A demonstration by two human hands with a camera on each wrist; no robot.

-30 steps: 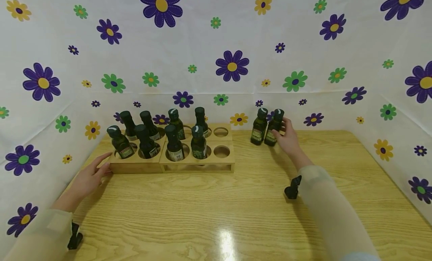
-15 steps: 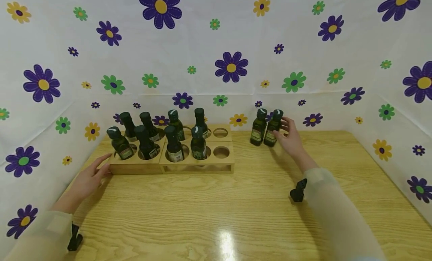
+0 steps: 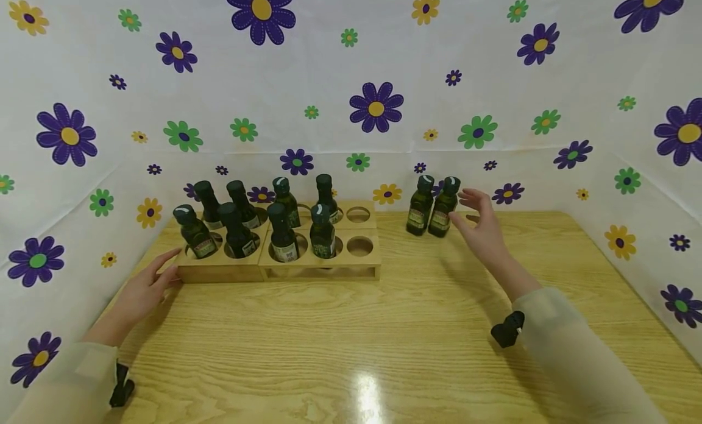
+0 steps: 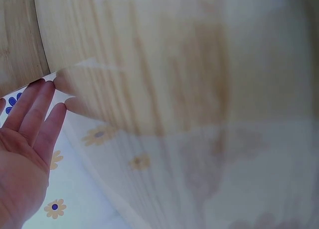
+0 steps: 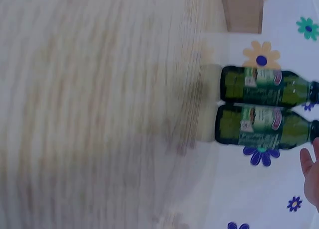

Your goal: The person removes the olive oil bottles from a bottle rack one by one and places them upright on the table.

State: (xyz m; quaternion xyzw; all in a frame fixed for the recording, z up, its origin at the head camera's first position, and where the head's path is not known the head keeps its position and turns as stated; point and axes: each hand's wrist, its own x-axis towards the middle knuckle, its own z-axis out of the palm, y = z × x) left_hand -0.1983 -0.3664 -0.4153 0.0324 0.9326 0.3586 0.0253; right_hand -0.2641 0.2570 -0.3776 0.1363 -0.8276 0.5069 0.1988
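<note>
Looks down over a wood-grain worktop [image 3: 307, 345], spread nearer than the fingers of both hands. Wears pale sleeves [image 3: 581, 348] on the near side of the fingers, with a small black device [image 3: 122, 384] at each wrist. Rests the left hand [image 3: 141, 295] against the left end of a wooden rack [image 3: 219, 274], with fingers extended and nothing gripped. Just right of these fingers, has a front row of four dark bottles [image 3: 322, 235], seated in the rack. Shows two round holes [image 3: 360, 247] at the rack's right end, between the left fingers and the right. Holds the right hand [image 3: 482, 229] farther out, with fingers released, slightly bent and spread from the thumb. Just left of these fingers, has two green bottles [image 3: 445, 209] standing side by side on the worktop; cannot tell of any touch between thumb and glass. Beyond and right of the left fingers, has a back row of four bottles [image 3: 327, 198] in the rack. Farthest, beyond all fingers, faces a white cloth [image 3: 307, 64] printed with purple, green and yellow flowers [image 3: 376, 108].
</note>
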